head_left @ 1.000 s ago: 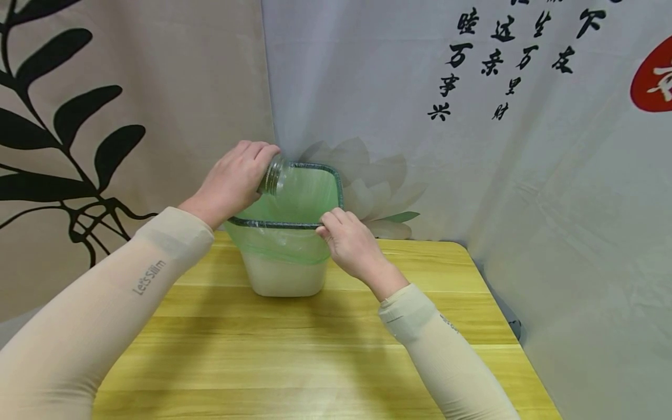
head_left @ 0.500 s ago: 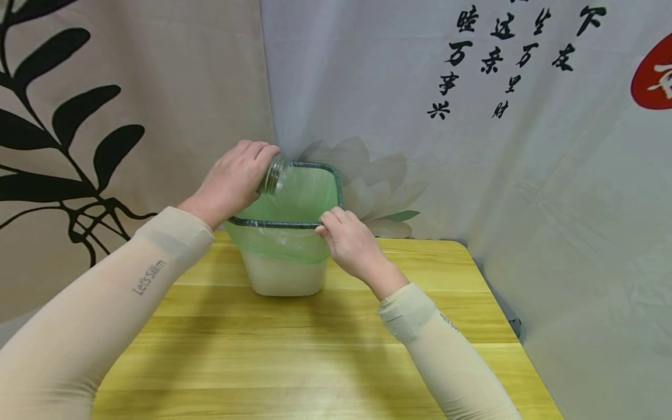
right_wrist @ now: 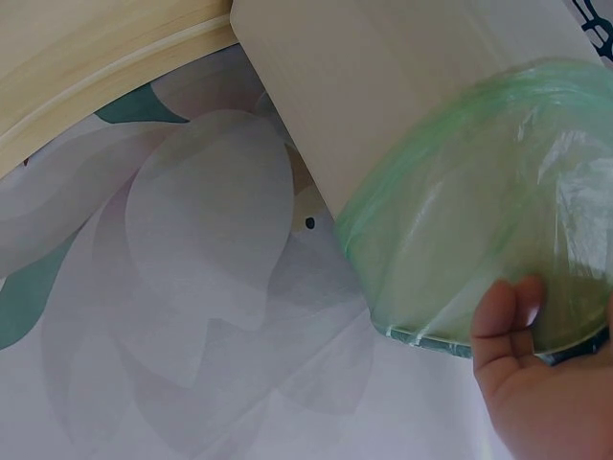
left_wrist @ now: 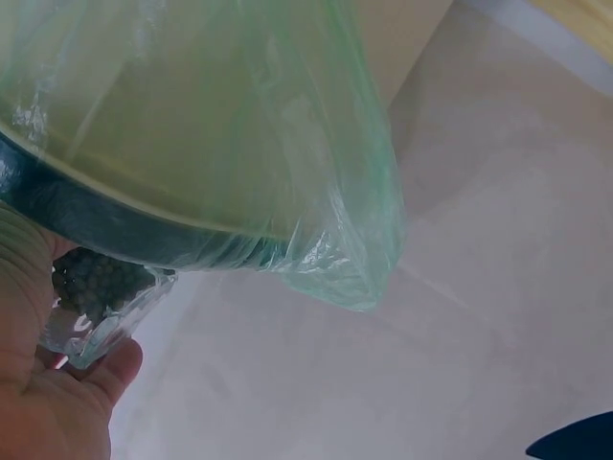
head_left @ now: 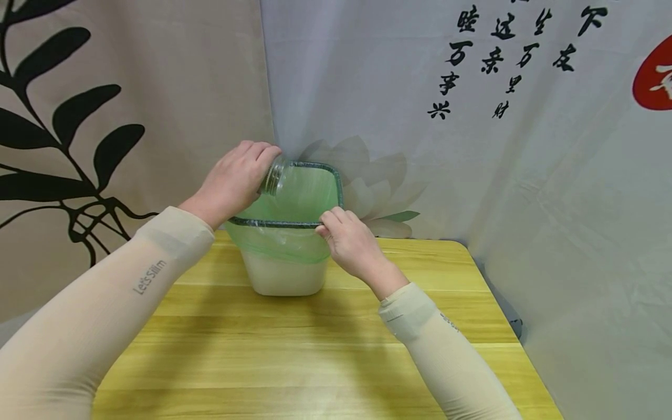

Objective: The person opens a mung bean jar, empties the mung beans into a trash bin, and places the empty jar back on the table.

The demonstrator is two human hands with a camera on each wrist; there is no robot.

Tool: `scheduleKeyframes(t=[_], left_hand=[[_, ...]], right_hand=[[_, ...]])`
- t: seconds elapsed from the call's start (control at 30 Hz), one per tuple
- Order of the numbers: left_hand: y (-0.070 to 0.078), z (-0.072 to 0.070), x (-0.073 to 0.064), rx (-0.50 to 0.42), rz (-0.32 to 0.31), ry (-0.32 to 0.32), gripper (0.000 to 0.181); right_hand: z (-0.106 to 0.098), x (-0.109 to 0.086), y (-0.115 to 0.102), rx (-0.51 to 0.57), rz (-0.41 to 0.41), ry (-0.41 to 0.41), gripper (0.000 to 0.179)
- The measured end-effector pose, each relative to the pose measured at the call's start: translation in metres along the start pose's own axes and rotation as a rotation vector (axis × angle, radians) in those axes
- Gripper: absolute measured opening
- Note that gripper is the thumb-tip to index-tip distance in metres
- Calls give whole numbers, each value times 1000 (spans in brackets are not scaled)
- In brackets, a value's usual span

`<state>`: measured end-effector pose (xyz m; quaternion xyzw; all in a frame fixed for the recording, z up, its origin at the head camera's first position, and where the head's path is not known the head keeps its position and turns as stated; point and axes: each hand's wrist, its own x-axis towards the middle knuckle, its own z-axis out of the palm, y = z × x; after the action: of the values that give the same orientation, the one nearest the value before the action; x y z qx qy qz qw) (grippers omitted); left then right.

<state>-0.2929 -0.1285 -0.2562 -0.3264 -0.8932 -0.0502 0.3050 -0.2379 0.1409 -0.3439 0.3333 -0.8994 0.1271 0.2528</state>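
Here's the left hand [head_left: 236, 178] at the left side of the bin [head_left: 286, 280], fingers curled round a clear glass jar [head_left: 276, 175], no slack in that hold. The jar leans over the bin's mouth, tilted, presumably so that anything leaving it drops inside; whether the glass touches the bin's edge, I can't tell. And the left wrist view gives a peek at a dark, pebbly patch [left_wrist: 101, 286] seen through the jar's wall, apparently small rounded pieces, too dim to name.

Over to the bin's near right corner: the right hand [head_left: 350, 242] pinches the dark rim [head_left: 278, 224], thumb and fingers drawn together with next to no gap, catching the green plastic liner [head_left: 286, 242] with it. That grip looks like a brace, keeping bin and liner steady opposite the jar.

The liner itself hangs folded down outside the bin, all round as far as shows, likely so the bag can't slip in. The bin is upright on the wood-grain worktop [head_left: 289, 361], towards its back edge, with a printed cloth backdrop [head_left: 551, 175] behind it. Pale sleeves [head_left: 105, 326] cover both forearms in front of the bin.
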Motion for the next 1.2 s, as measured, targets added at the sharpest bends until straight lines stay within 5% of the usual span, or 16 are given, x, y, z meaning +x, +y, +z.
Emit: scheduleKeyframes(t=[1.2], left_hand=[[0, 0, -1, 18, -2, -32, 56]], right_hand=[[2, 1, 0, 5, 4, -4, 23]])
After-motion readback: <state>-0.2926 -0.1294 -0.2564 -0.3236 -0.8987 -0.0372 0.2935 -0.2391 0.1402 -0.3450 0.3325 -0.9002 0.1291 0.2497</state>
